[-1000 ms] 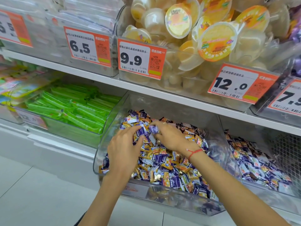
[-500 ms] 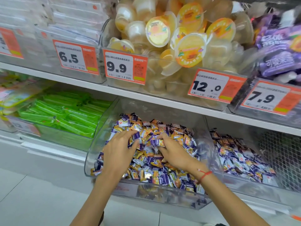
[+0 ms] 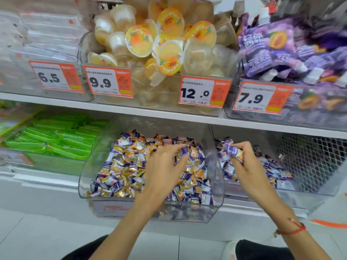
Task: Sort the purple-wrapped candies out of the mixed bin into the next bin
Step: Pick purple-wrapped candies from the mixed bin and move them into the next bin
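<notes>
The right hand (image 3: 242,162) is over the next bin (image 3: 319,188), fingers pinched around a purple-wrapped candy (image 3: 232,152). The candy's long axis runs from upper left down to lower right, its white-and-orange end pointing toward the palm. The left hand (image 3: 165,166) lies over the mixed bin (image 3: 84,177), fingers spread and loosely curled on the heap of purple and gold candies (image 3: 124,166), its fingertips touching a purple piece (image 3: 185,150); whether they grip it cannot be told.
</notes>
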